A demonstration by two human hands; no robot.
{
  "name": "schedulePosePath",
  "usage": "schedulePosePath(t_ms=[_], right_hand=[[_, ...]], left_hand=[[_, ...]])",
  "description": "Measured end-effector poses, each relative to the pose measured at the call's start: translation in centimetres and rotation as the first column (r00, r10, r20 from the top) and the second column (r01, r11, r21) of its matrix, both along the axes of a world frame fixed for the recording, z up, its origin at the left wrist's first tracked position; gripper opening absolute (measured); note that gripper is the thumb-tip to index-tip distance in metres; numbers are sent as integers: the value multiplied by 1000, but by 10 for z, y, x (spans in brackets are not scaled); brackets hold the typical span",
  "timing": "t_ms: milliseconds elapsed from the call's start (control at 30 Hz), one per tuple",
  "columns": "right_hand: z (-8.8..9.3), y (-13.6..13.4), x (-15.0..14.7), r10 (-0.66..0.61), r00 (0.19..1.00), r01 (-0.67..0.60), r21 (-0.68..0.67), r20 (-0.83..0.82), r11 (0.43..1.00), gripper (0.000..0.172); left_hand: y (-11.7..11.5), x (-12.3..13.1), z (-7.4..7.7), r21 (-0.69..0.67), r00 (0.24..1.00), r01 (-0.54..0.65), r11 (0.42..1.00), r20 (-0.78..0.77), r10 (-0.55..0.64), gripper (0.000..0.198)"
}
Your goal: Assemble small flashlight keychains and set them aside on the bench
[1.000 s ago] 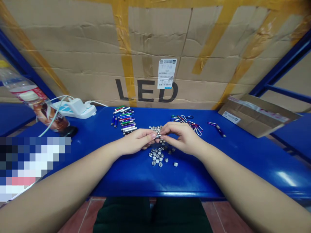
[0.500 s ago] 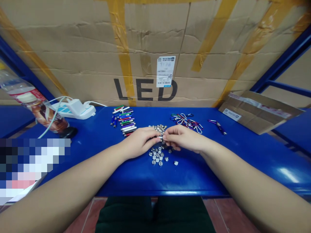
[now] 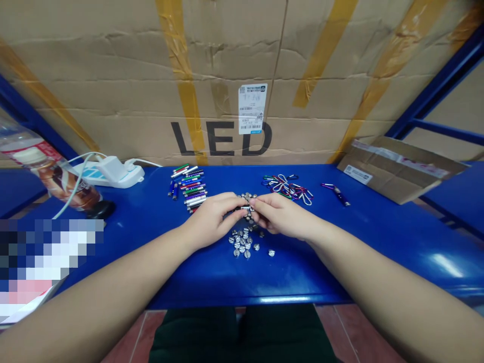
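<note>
A small silver piece (image 3: pixel 246 207) sits between the fingertips of the two hands, just above the middle of the counter (image 3: pixel 295 282). The left hand (image 3: pixel 214 218) pinches it narrowly from the left, thumb below and fingers above. The right hand (image 3: pixel 278 214) meets it from the right, its thumb and forefinger drawn close together on the other end; the fingertips hide much of the piece, so its full shape cannot be told.

Right behind the fingertips lies a heap of discs (image 3: pixel 248 195), partly covered by the hands. Nearer the person, below the hands, lie slotted caps (image 3: pixel 242 247), most bunched together, one apart to the right.

Beyond the left hand, coloured tubes (image 3: pixel 194 189) lie in a loose stack. Beyond the right hand is a tangle of clips (image 3: pixel 282 184), and farther right a single purple torch (image 3: pixel 342 195) with a clip at its end.

At the far left, a leaning bottle (image 3: pixel 56 176) stands near a white power strip (image 3: pixel 132 176). At the right lies a brown box (image 3: pixel 401 171). A taped carton (image 3: pixel 132 101) marked LED rises behind everything.
</note>
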State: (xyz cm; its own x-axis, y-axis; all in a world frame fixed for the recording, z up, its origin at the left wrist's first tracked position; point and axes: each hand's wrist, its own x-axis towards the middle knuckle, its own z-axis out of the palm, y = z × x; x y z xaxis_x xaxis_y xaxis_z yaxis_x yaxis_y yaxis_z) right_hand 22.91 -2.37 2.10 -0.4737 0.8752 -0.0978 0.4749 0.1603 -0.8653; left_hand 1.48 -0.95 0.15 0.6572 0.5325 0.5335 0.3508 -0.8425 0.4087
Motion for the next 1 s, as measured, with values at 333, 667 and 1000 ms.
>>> schedulePosePath(t_ms=[333, 667, 1000], right_hand=[[4, -4, 10, 30, 983, -131, 576, 183, 807, 25], [-1, -1, 1, 0, 994, 12, 113, -107, 994, 33], [-2, -7, -1, 28, 1000, -25, 443, -1, 896, 40]], left_hand=[[1, 0, -1, -94, 999, -36, 995, 4, 36, 24], [-2, 0, 1, 75, 999, -44, 996, 4, 44, 24], [-6, -3, 6, 65, 999, -24, 998, 28, 22, 23]])
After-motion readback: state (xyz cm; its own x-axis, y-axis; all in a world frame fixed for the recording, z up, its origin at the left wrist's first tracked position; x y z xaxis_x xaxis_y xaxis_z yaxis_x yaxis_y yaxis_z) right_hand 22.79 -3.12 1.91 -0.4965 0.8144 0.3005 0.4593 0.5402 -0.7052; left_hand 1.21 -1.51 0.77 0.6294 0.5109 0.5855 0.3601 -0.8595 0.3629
